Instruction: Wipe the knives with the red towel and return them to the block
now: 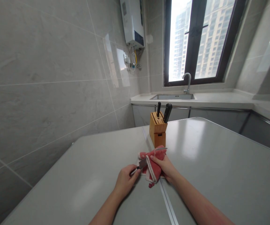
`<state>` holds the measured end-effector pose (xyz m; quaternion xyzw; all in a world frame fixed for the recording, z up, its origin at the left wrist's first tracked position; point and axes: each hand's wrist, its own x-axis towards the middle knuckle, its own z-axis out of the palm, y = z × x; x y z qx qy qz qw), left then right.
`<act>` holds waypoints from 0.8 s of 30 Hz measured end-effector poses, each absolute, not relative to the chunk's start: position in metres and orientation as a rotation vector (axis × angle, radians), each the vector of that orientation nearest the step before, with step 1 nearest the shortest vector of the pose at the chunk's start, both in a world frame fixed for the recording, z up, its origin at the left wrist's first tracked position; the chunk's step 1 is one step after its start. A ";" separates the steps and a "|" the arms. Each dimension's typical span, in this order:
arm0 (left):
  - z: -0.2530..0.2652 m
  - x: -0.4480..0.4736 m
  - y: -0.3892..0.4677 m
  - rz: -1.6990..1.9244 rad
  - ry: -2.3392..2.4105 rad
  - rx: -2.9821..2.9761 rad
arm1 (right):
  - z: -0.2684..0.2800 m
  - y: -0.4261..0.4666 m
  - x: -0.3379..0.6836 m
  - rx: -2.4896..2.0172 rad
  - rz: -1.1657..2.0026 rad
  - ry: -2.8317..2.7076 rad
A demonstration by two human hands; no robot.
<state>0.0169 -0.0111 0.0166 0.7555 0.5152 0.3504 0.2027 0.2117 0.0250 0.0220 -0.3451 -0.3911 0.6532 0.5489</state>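
Observation:
My left hand is closed around the dark handle of a kitchen knife, whose blade points away to the right. A red towel with white edging is folded around the middle of the blade, and the knife tip sticks out past it. My right hand grips the towel, thumb on top, pressing it about the blade. Just beyond the towel stands a wooden knife block, with black-handled knives in some of its slots.
The pale table has a metal seam running down its middle. Behind it are a counter with a sink and a faucet under a window. A tiled wall rises on the left, with a water heater.

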 end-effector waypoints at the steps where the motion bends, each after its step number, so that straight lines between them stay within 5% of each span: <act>1: 0.017 0.017 -0.011 0.982 1.436 2.106 | 0.022 0.025 0.212 -0.812 1.538 -0.945; 24: 0.016 0.018 -0.011 0.975 1.428 2.108 | 0.023 0.023 0.210 -0.861 1.512 -0.935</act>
